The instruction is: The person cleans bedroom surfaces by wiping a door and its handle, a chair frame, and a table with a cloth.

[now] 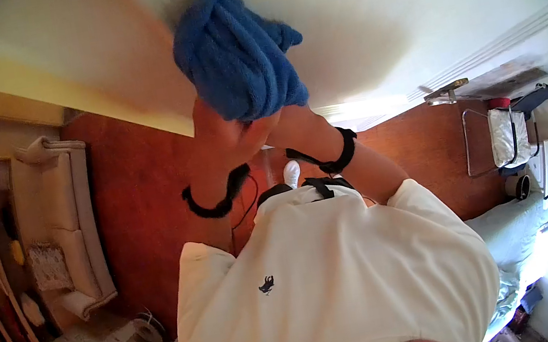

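A bunched blue towel [236,54] is up in front of me, against or very close to a pale wall [362,4]. My left hand [220,128] is under its lower left side, and my right hand [291,119] is under its lower right side. Both hands come together at the towel, and its folds cover most of the fingers. The hands are closed on the cloth as far as I can see. Whether the towel presses on the wall cannot be made out. Black bands circle both wrists.
A beige sofa [64,213] stands on the reddish floor [140,193] to the left, beside shelves. On the right are a door handle [447,93], a metal-framed chair [508,132], a dark bin [519,186] and a bed [513,232]. A thin cable hangs near my left wrist.
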Tool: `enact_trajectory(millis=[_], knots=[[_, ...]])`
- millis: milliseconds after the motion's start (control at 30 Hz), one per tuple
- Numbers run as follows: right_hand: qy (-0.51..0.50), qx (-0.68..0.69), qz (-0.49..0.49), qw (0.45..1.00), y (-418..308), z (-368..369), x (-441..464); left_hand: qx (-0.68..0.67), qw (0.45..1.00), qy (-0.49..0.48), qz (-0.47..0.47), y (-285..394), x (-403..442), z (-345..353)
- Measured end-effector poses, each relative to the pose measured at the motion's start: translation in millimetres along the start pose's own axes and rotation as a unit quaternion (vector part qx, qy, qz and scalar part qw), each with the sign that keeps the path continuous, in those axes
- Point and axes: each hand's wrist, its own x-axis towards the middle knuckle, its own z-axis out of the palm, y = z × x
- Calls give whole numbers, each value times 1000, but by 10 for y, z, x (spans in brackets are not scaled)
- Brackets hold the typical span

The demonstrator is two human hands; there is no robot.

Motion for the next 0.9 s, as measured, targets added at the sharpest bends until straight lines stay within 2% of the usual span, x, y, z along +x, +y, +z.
enact_trajectory(millis=[100, 167, 233, 300, 367, 433, 567, 667, 733, 767, 800, 867, 900], knots=[[-7, 25, 23, 999, 220, 121, -315, -26, 998, -13, -54, -134, -223, 194], [-4, 27, 25, 999, 360, 190, -566, 3, 993, -66, -101, -287, -440, 337], [-88, 20, 33, 995, 519, 210, -843, 22, 993, -77, -86, -410, -611, 532], [-98, 61, 83, 990, 747, 393, -1186, 43, 993, -86, -68, -613, -849, 719], [-115, 105, 133, 979, 871, 503, -1467, 119, 989, -72, -49, -851, -1223, 894], [-88, -15, 56, 994, 960, 559, -1678, 157, 981, -87, -73, -1046, -1538, 1026], [-126, 15, 132, 983, 1344, 879, -2296, 198, 957, -158, -138, -1406, -2173, 1245], [-134, -65, 156, 976, 1373, 744, -2528, 204, 939, -210, -179, -1593, -2498, 1398], [-229, -162, 215, 935, 1384, 610, -2611, 193, 935, -229, -191, -1564, -2479, 1512], [-229, -164, 224, 933, 1423, 504, -2665, 188, 934, -235, -192, -1568, -2469, 1583], [-245, -176, 207, 931, 1441, 353, -2642, 184, 934, -239, -193, -1517, -2413, 1653], [-265, -194, 171, 929, 1533, 162, -2663, 80, 938, -250, -226, -1305, -2089, 1788], [-264, -189, 174, 930, 1661, 93, -2717, 82, 936, -253, -229, -1307, -2011, 1883]])
